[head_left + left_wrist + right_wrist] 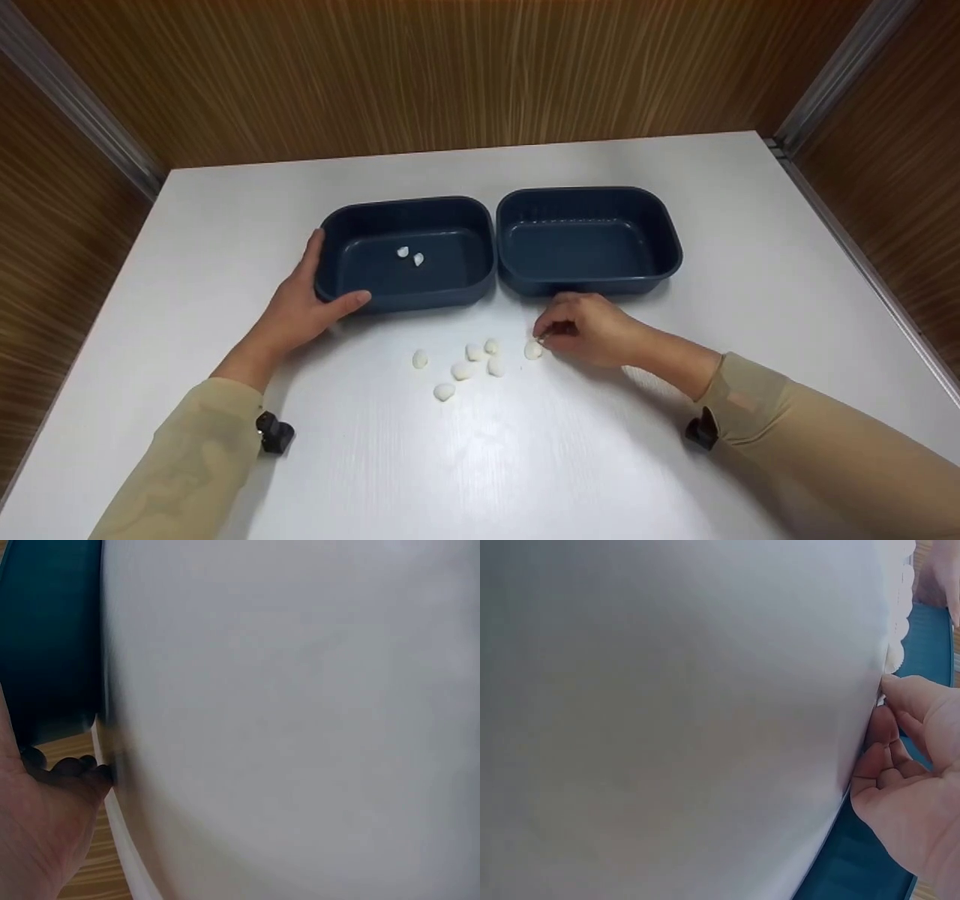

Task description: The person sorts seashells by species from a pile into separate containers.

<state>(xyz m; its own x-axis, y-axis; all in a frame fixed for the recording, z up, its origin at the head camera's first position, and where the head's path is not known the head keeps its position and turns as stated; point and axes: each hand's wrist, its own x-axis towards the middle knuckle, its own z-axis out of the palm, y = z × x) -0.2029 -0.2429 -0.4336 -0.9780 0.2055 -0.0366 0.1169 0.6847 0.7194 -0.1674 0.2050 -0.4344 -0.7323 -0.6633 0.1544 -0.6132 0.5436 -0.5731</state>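
Observation:
Two dark blue rectangular bins stand side by side. My left hand [304, 307] rests at the front left corner of the left bin [405, 301]. Its straight thumb lies along the front, the fingers against the left side. Below the right bin [589, 285], my right hand [596, 330] is low over the table. Its thumb and forefinger pinch a small white piece [881, 700], mostly hidden by the fingertips. Another rounded white piece [532, 351] lies right by those fingertips. Inside the left bin are two small white pieces [418, 259], pebble- or shell-like; their exact kind is unclear.
Several more white pieces [462, 370] lie scattered on the white table [420, 472] between my hands. Behind the table rises a wood-grain panel [465, 82], with similar panels on both sides.

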